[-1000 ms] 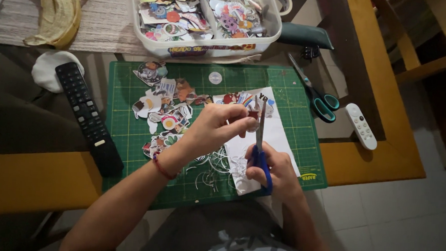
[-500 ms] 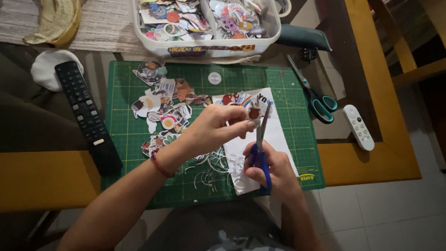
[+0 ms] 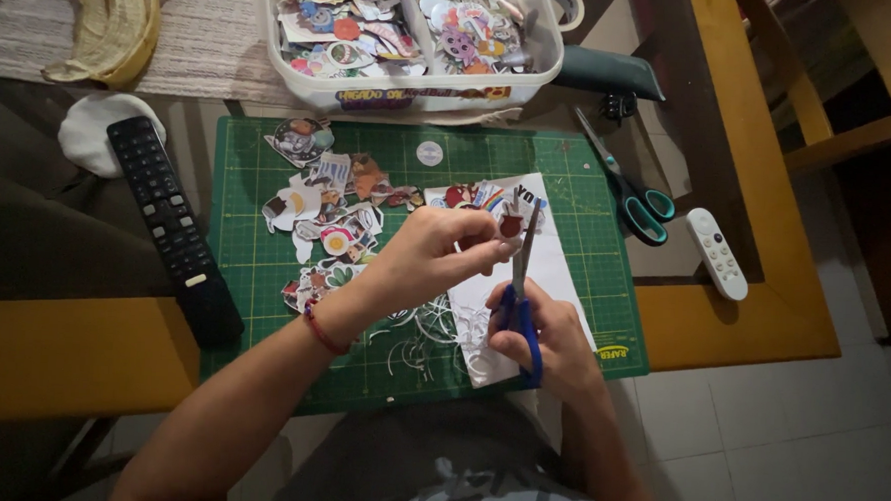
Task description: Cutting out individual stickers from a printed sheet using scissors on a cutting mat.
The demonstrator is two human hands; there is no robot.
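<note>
My left hand (image 3: 433, 256) pinches a small paper sticker cut-out (image 3: 510, 225) above a green cutting mat (image 3: 579, 176). My right hand (image 3: 552, 335) grips blue-handled scissors (image 3: 520, 294), blades pointing up and meeting the cut-out. A white sticker sheet (image 3: 555, 275) lies on the mat under both hands. Thin white paper trimmings (image 3: 417, 334) curl on the mat near my left wrist, which wears a red bracelet.
A pile of cut stickers (image 3: 327, 210) covers the mat's left part. A white tub (image 3: 412, 89) full of stickers stands behind it. Teal scissors (image 3: 628, 193) and a white remote (image 3: 718, 252) lie right; a black remote (image 3: 171, 224) lies left.
The hands have shifted slightly; the scissors have tilted a little and stay at the cut-out, which my left hand has turned slightly.
</note>
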